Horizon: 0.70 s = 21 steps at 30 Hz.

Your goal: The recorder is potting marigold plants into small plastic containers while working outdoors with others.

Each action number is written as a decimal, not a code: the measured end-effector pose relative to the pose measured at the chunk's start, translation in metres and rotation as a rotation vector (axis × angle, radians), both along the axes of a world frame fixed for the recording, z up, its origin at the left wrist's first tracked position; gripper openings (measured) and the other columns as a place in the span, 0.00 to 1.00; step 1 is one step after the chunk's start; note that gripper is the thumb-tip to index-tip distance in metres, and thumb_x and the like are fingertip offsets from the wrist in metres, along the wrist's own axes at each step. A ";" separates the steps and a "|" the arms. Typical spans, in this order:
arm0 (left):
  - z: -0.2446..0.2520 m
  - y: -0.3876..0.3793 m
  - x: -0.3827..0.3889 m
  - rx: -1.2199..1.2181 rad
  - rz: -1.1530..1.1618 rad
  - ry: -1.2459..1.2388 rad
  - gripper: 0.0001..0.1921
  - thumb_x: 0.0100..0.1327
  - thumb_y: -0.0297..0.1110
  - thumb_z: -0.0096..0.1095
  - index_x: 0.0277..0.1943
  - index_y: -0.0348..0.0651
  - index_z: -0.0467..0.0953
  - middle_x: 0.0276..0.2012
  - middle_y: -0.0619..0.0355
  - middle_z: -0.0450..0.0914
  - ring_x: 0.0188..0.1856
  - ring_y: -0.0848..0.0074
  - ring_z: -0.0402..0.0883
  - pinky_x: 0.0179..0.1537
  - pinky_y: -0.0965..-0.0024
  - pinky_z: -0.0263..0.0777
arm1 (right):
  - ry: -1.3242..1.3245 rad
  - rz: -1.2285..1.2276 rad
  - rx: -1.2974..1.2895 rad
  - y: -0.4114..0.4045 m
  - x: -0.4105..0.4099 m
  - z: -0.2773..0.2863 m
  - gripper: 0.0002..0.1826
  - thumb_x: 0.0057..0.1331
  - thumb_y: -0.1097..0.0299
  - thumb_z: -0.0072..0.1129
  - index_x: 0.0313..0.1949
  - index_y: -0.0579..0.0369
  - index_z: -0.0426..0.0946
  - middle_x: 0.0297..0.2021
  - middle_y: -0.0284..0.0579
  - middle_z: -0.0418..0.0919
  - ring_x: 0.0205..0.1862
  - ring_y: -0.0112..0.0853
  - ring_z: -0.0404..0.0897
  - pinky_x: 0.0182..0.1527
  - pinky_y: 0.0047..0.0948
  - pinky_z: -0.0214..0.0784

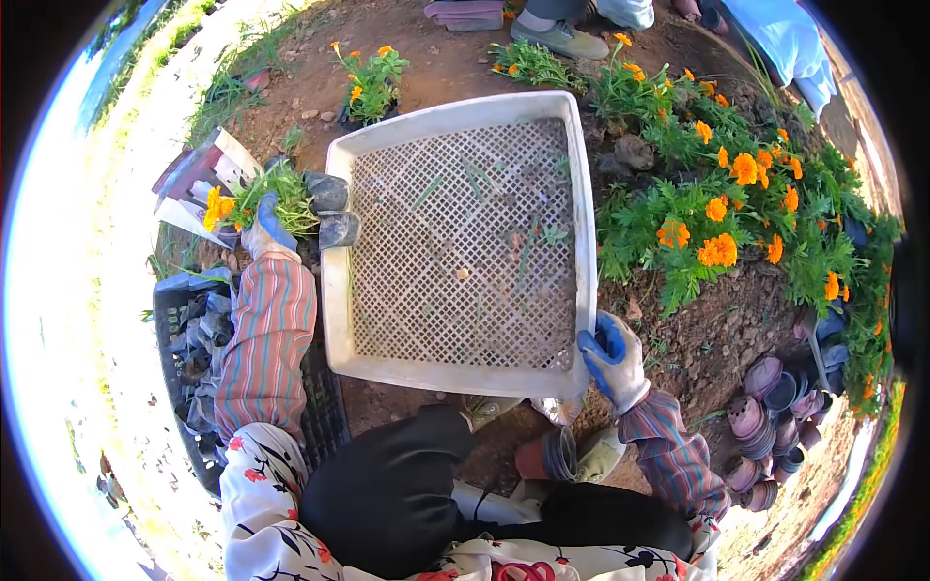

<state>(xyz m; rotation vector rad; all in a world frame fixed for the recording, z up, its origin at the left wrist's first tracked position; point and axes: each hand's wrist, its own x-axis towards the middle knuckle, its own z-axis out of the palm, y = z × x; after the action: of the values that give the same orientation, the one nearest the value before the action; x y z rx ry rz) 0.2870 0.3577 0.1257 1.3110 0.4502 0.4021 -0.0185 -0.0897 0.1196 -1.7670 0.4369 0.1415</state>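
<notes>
My left hand [268,229], in a white and blue work glove, grips a bunch of marigold plants [280,196] by their stems. Their black plastic nursery bags [328,210] hang over the left rim of a shallow white plastic crate [465,378]. Blue-coated fingers of my right glove [616,359] clasp the crate's near right corner. The crate has a lattice floor, with leaf bits and a small pale clod [463,274] on it. It sits in front of my knees, slightly tilted in view.
At left stands a black crate [171,327] of dark nursery bags, by a printed sack [207,181]. Flowering marigolds [716,210] spread at right, above stacked pots [752,425]. One potted marigold [370,87] stands beyond the crate. Another person's shoe [563,40] shows at the top.
</notes>
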 end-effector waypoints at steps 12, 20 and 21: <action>0.002 -0.063 -0.053 0.153 0.080 -0.101 0.26 0.46 0.28 0.70 0.50 0.34 0.69 0.45 0.58 0.75 0.44 0.75 0.73 0.46 0.71 0.65 | 0.059 -0.289 0.394 -0.014 0.035 0.047 0.07 0.54 0.76 0.58 0.31 0.58 0.69 0.33 0.35 0.74 0.27 0.17 0.68 0.31 0.17 0.62; -0.047 -0.018 -0.078 0.222 -0.133 -0.125 0.15 0.52 0.23 0.62 0.45 0.37 0.71 0.40 0.60 0.77 0.38 0.77 0.76 0.40 0.74 0.69 | -0.538 -0.054 0.001 -0.022 0.051 0.190 0.06 0.56 0.84 0.48 0.25 0.59 0.64 0.58 0.60 0.59 0.55 0.34 0.66 0.46 0.21 0.62; -0.059 -0.029 -0.087 0.301 -0.240 -0.122 0.13 0.55 0.23 0.57 0.45 0.38 0.72 0.38 0.60 0.77 0.37 0.77 0.76 0.40 0.73 0.69 | -0.648 -0.009 -0.108 -0.018 0.048 0.207 0.07 0.55 0.85 0.47 0.25 0.59 0.63 0.58 0.61 0.58 0.57 0.37 0.65 0.46 0.22 0.63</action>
<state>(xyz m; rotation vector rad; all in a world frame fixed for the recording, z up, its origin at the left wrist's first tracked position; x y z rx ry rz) 0.1999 0.3292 0.0666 1.6012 0.1290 0.3548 0.0298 -0.1081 0.3264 -1.8000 -0.0196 -0.4600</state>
